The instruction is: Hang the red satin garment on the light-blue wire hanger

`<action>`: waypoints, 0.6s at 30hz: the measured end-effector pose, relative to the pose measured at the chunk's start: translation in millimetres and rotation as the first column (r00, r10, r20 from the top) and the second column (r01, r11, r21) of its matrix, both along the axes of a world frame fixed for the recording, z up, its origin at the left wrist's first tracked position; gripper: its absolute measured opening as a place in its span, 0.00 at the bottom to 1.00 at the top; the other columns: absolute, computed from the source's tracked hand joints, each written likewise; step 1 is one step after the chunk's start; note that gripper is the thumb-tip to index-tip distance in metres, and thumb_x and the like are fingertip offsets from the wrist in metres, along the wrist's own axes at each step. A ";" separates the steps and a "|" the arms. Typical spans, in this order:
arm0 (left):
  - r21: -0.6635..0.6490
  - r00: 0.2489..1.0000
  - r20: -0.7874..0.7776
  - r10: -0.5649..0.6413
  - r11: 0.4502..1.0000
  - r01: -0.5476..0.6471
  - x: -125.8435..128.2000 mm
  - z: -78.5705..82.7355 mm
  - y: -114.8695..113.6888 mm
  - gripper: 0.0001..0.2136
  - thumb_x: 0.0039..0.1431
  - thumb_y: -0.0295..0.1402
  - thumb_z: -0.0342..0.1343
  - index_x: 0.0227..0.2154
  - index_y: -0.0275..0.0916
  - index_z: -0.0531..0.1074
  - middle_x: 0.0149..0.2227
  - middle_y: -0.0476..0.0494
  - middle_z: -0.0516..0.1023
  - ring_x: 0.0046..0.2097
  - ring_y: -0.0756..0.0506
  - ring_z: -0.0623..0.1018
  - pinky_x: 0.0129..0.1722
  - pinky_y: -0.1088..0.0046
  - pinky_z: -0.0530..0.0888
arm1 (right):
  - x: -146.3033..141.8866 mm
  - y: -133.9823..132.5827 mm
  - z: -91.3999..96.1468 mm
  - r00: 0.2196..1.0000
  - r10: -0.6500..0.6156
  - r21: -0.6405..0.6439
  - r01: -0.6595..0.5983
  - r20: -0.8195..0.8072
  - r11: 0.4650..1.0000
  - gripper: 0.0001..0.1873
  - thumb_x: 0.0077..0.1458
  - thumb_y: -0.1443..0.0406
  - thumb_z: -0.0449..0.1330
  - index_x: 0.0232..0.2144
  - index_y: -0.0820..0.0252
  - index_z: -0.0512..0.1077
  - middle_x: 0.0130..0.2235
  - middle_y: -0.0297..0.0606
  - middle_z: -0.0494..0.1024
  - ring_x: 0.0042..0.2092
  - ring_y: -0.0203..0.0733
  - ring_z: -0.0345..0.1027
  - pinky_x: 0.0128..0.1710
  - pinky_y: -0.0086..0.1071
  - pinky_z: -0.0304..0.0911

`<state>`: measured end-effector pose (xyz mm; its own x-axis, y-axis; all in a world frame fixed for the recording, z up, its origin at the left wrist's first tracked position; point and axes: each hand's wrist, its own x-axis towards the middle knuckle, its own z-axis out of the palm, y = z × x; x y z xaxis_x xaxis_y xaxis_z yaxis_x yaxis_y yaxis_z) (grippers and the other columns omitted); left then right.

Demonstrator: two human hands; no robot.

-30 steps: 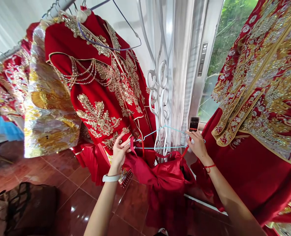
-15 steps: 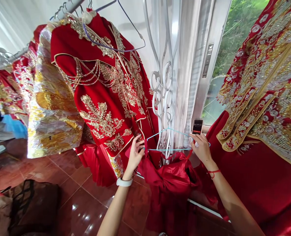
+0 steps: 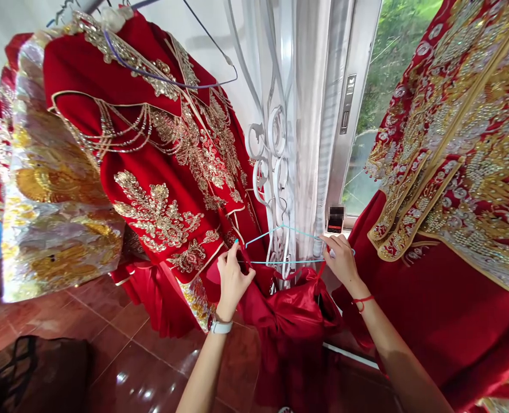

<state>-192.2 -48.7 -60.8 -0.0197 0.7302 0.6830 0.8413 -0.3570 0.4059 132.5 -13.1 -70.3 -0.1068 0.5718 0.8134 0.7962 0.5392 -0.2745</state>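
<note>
A light-blue wire hanger [image 3: 282, 227] is level in front of me, with a dark red satin dress [image 3: 292, 310] below it. My left hand [image 3: 232, 281] is at the hanger's left end, fingers curled around the dress's thin red strap there. Its index finger points up and its thumb sticks out to the right; the exact grip is partly hidden. At the opposite end, my right hand [image 3: 342, 261] pinches the hanger, beside the other red strap.
A red jacket with gold embroidery [image 3: 159, 155] hangs left, beside a gold-and-silver garment [image 3: 65, 172]. Right is a beaded red-and-gold outfit [image 3: 465, 149]. White scrolled metalwork [image 3: 275, 132] stands behind the hanger. A small dark device [image 3: 335, 223] is by the window. A dark bag [image 3: 43, 373] lies on the tiled floor.
My view has shifted right, so most things sit farther left. My left hand has turned at the strap, its thumb now apart from its index finger. My right hand keeps its place on the hanger.
</note>
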 end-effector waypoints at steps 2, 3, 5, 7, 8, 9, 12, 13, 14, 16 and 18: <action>-0.001 1.000 -0.001 -0.003 1.000 0.003 -2.2 3.5 5.4 0.42 0.48 0.27 0.62 0.67 0.35 0.54 0.57 0.29 0.71 0.54 0.31 0.69 0.59 0.47 0.64 | -0.6 -1.7 -0.1 1.000 -0.005 -0.007 0.005 -0.002 1.000 0.23 0.59 0.72 0.52 0.52 0.50 0.76 0.34 0.41 0.74 0.39 0.52 0.64 0.39 0.44 0.65; -0.011 1.000 0.006 -0.008 1.000 0.008 -5.8 7.1 8.6 0.42 0.47 0.28 0.62 0.67 0.34 0.54 0.57 0.30 0.71 0.54 0.31 0.69 0.60 0.47 0.63 | -0.7 -2.4 -0.1 1.000 -0.006 -0.009 0.006 -0.003 1.000 0.23 0.59 0.72 0.52 0.52 0.50 0.76 0.34 0.41 0.74 0.39 0.52 0.64 0.39 0.43 0.65; -0.056 0.999 0.026 -0.039 0.998 0.041 -17.5 16.4 15.1 0.41 0.47 0.31 0.62 0.66 0.36 0.56 0.54 0.33 0.72 0.54 0.33 0.69 0.59 0.48 0.63 | -0.5 -3.6 -0.1 1.000 -0.011 -0.014 0.011 -0.006 1.000 0.23 0.59 0.72 0.52 0.51 0.51 0.76 0.34 0.41 0.74 0.39 0.52 0.64 0.40 0.43 0.65; -0.132 0.991 0.049 -0.124 0.983 0.130 -32.9 24.9 20.7 0.38 0.49 0.32 0.61 0.65 0.39 0.59 0.51 0.37 0.74 0.53 0.35 0.71 0.59 0.50 0.65 | -0.6 -4.4 -0.1 1.000 -0.015 -0.022 0.015 -0.006 1.000 0.23 0.58 0.73 0.52 0.51 0.51 0.76 0.35 0.41 0.74 0.39 0.52 0.64 0.40 0.43 0.65; -0.176 0.981 0.059 -0.187 0.965 0.195 -40.5 27.2 22.7 0.36 0.50 0.33 0.61 0.64 0.41 0.61 0.51 0.39 0.75 0.53 0.36 0.72 0.60 0.51 0.65 | -0.8 -4.7 -0.2 1.000 -0.019 -0.024 0.019 -0.006 1.000 0.23 0.58 0.73 0.52 0.50 0.52 0.76 0.35 0.41 0.74 0.40 0.52 0.64 0.40 0.43 0.65; -0.213 0.966 0.070 -0.249 0.942 0.258 -47.4 27.7 24.0 0.33 0.52 0.34 0.60 0.63 0.43 0.63 0.52 0.39 0.75 0.55 0.37 0.73 0.61 0.52 0.65 | -1.1 -5.0 -0.3 1.000 -0.025 -0.026 0.024 -0.008 0.999 0.23 0.58 0.74 0.52 0.50 0.52 0.76 0.35 0.41 0.75 0.40 0.52 0.64 0.40 0.43 0.65; -0.251 0.935 0.117 -0.334 0.901 0.353 -61.2 19.3 24.1 0.23 0.58 0.37 0.58 0.58 0.45 0.69 0.58 0.40 0.75 0.62 0.38 0.71 0.66 0.53 0.62 | -2.7 -5.3 -0.8 0.999 -0.037 -0.022 0.037 -0.012 0.999 0.22 0.58 0.74 0.52 0.49 0.54 0.77 0.35 0.41 0.75 0.39 0.52 0.64 0.40 0.42 0.64; -0.240 0.935 0.142 -0.324 0.905 0.351 -63.7 14.4 23.6 0.21 0.60 0.39 0.57 0.56 0.45 0.70 0.59 0.40 0.74 0.63 0.38 0.70 0.67 0.53 0.61 | -3.3 -5.4 -1.0 0.999 -0.039 -0.019 0.038 -0.012 0.999 0.21 0.58 0.74 0.52 0.48 0.55 0.77 0.35 0.41 0.74 0.39 0.51 0.64 0.40 0.42 0.64; -0.226 0.935 0.174 -0.308 0.912 0.343 -65.7 9.3 23.1 0.20 0.61 0.40 0.56 0.56 0.45 0.70 0.59 0.40 0.74 0.64 0.38 0.70 0.67 0.53 0.61 | -3.8 -5.5 -1.1 0.999 -0.038 -0.019 0.038 -0.013 0.999 0.21 0.58 0.74 0.52 0.48 0.55 0.77 0.35 0.41 0.74 0.39 0.51 0.64 0.40 0.42 0.64; -0.208 0.929 0.245 -0.278 0.920 0.331 -68.9 0.4 22.6 0.19 0.62 0.41 0.56 0.55 0.45 0.71 0.60 0.40 0.74 0.65 0.38 0.69 0.68 0.53 0.61 | -4.4 -5.8 -1.2 0.999 -0.033 -0.024 0.033 -0.015 0.999 0.21 0.58 0.74 0.52 0.48 0.55 0.77 0.35 0.41 0.74 0.39 0.51 0.64 0.40 0.42 0.64; -0.209 0.909 0.329 -0.256 0.919 0.335 -72.0 -5.6 23.0 0.19 0.61 0.43 0.56 0.54 0.45 0.71 0.60 0.40 0.74 0.66 0.38 0.69 0.68 0.54 0.61 | -4.6 -6.4 -0.9 1.000 -0.026 -0.034 0.025 -0.017 0.999 0.21 0.58 0.74 0.52 0.48 0.54 0.77 0.35 0.41 0.74 0.39 0.51 0.64 0.40 0.41 0.64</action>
<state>-264.2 -25.7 -66.4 0.0567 0.8810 0.4698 0.5441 -0.4218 0.7253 127.9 -19.5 -71.3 -0.0778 0.6009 0.7955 0.8044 0.5092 -0.3060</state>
